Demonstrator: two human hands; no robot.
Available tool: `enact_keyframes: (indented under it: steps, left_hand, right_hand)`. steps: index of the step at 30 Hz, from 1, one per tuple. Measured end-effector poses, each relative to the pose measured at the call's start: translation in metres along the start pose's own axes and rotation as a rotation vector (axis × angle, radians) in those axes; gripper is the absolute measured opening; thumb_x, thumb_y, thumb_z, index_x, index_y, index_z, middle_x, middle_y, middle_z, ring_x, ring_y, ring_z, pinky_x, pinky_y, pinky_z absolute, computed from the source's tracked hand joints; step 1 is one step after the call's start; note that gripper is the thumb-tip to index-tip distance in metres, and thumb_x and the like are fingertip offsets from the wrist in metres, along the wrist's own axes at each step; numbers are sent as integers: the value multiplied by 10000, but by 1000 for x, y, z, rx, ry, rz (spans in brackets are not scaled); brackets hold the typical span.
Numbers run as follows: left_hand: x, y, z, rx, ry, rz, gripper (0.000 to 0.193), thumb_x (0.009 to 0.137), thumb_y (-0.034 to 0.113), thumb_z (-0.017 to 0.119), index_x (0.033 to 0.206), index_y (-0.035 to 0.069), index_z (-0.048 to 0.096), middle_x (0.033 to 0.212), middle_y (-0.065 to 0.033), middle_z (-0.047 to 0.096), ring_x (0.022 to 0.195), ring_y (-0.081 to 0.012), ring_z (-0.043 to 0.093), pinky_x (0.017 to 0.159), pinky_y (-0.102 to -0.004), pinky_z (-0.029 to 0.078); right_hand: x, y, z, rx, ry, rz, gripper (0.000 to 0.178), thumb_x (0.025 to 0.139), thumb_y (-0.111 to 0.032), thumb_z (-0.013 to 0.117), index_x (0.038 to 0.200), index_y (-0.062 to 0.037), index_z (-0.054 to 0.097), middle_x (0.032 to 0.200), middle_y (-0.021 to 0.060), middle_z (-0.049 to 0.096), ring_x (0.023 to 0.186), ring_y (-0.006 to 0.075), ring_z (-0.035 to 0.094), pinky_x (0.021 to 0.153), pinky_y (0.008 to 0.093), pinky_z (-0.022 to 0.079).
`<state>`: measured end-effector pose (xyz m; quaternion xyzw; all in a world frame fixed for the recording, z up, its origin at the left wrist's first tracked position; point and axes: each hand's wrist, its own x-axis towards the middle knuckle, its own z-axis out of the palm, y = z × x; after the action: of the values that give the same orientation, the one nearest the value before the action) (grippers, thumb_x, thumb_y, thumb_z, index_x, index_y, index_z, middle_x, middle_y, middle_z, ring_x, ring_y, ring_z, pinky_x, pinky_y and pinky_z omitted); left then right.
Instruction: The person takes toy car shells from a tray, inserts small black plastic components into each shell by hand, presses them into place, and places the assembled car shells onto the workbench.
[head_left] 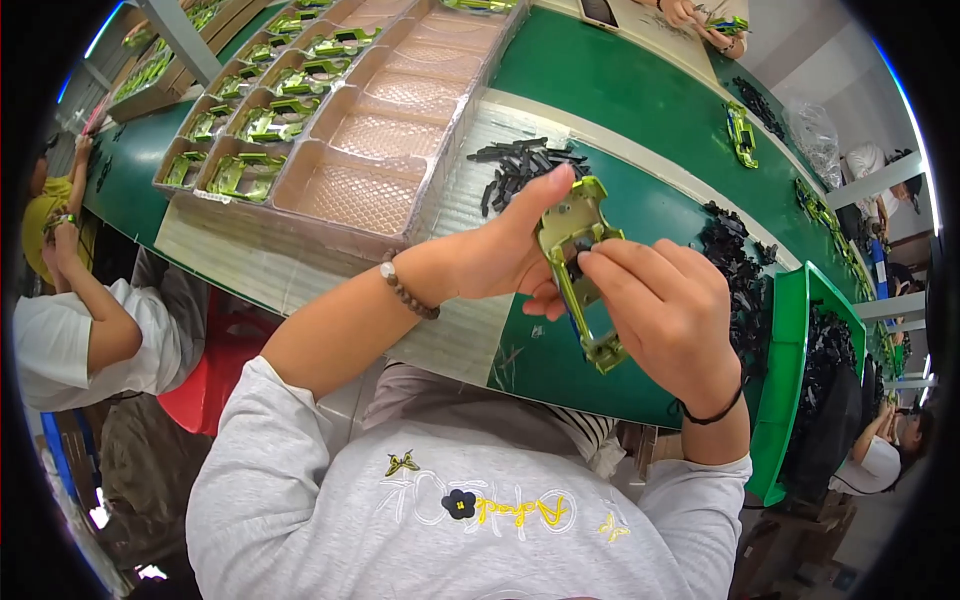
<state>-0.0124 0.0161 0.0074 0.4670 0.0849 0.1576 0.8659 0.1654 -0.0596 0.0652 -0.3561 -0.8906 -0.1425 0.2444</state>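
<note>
A shiny green plastic housing (572,222) is tilted up in front of me, above the green table. My left hand (515,235) grips its left edge, the thumb up along the top. With my right hand (660,300) I pinch a small black part (580,247) against the inside of the housing; the fingers hide most of that part. Just behind the housing lies a loose pile of black strips (525,165). To the right of my right hand spreads a heap of small black parts (735,270).
A clear plastic tray (365,185) with compartments stands at the left, several holding green housings (245,175). On the right is a green bin (790,400) of black parts. Another green housing (740,135) lies on the far belt. Other people sit at the left, far side and right.
</note>
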Motion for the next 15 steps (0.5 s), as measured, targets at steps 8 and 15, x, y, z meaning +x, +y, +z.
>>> enact_keyframes:
  steps: [8,15]
  left_hand:
    - [2,8,7,89,276,-97,711,844,680,243,905,46,561,701,-48,539,540,-151,503,473,-225,380]
    - [9,-4,9,117,333,-24,705,838,679,270,878,37,557,684,-60,532,574,-148,509,501,-238,393]
  right_hand:
    - [-9,0,19,-67,0,-10,265,616,-90,635,877,-46,648,886,26,616,601,152,515,520,275,419]
    - [-19,-8,42,-101,193,160,314,613,53,651,914,-30,683,885,46,652,627,181,499,540,263,421]
